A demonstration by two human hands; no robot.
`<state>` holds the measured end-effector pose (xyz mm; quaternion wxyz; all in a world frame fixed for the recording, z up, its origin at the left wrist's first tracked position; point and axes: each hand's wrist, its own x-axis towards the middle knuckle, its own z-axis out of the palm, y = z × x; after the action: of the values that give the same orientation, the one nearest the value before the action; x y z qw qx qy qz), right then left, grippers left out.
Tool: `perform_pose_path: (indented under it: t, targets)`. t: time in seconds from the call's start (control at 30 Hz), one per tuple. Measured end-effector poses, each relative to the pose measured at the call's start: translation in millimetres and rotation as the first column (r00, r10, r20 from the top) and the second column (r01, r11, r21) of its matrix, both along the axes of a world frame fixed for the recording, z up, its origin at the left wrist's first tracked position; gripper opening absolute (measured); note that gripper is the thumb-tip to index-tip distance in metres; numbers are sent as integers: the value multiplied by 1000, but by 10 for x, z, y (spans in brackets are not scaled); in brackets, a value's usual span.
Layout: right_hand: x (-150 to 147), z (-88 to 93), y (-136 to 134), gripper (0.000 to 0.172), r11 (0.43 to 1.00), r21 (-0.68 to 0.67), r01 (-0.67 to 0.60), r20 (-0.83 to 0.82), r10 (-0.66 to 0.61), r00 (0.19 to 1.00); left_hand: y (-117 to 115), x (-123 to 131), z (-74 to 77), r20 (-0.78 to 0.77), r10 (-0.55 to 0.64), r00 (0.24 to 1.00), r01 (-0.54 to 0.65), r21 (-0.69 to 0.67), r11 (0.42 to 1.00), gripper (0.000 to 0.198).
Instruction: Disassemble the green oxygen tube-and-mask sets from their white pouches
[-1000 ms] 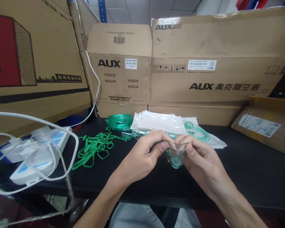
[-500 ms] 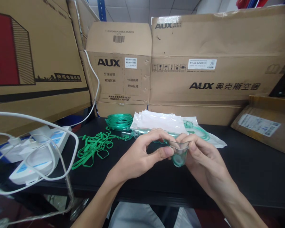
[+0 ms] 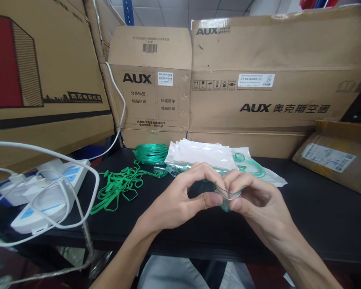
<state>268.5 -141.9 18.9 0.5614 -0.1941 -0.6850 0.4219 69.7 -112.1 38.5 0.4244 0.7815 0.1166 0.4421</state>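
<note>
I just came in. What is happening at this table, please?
A person at a black table pinches a clear plastic piece with a green end between the left hand and the right hand, just above the tabletop. Behind the hands lie clear bags and a coil of green tubing. Loose green bands lie to the left. Cardboard boxes stand along the back.

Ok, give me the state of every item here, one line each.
clear plastic mask: pinched and squashed between both hands, off the table
left hand: fingers shut on the clear plastic mask
right hand: fingers shut on the clear plastic mask
green straps: loose, tangled heap
green tubing: coiled, lying flat
plastic bags: stacked flat
power strips: plugs inserted
</note>
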Motion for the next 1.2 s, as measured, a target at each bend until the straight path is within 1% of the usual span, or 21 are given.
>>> perform_pose_path:
  t: [0.27, 0.4, 0.57, 0.73, 0.9, 0.93, 1.0, 1.07, 1.13, 1.17, 1.2]
  targets:
    - [10, -37, 20, 6, 1000, 11, -23, -1, 23, 1000, 5, -32, 43, -33, -61, 998, 59, -65, 996, 9]
    - [0, -26, 9, 7, 999, 6, -45, -3, 45, 999, 19, -46, 48, -55, -71, 996, 66, -91, 994, 13]
    - [-18, -4, -27, 8, 996, -2, -90, 0, 90, 996, 58, -58, 22, -43, -143, 989, 137, -126, 982, 13]
    - [-32, -20, -25, 6, 990, -41, -137, 4, 137, 991, 83, -96, 20, -85, -159, 984, 149, -110, 983, 10]
    - [-22, -22, 3, 5, 987, -92, -129, 22, 132, 991, 107, -108, 15, -123, -131, 984, 122, -73, 990, 11]
    - [-18, -22, 14, 8, 988, -102, -116, 22, 119, 993, 107, -101, 14, -133, -118, 984, 109, -75, 991, 11]
    - [-14, -31, 44, 16, 987, -143, -71, 11, 73, 997, 97, -77, 14, -145, -56, 988, 44, -86, 995, 12]
    - [-17, -54, 86, 19, 982, -189, 27, 13, -25, 1000, 74, -44, 15, -148, 41, 988, -55, -90, 994, 14]
    - [-31, -95, 136, 17, 960, -168, 223, 27, -222, 975, 49, -12, 13, -173, 149, 974, -164, -76, 984, 14]
    - [-39, -121, 162, 22, 932, -122, 342, 31, -341, 940, 39, 1, 9, -194, 203, 960, -220, -66, 973, 15]
    - [-47, -150, 188, 32, 893, -57, 446, 36, -445, 895, 33, 11, 3, -214, 253, 943, -272, -60, 961, 15]
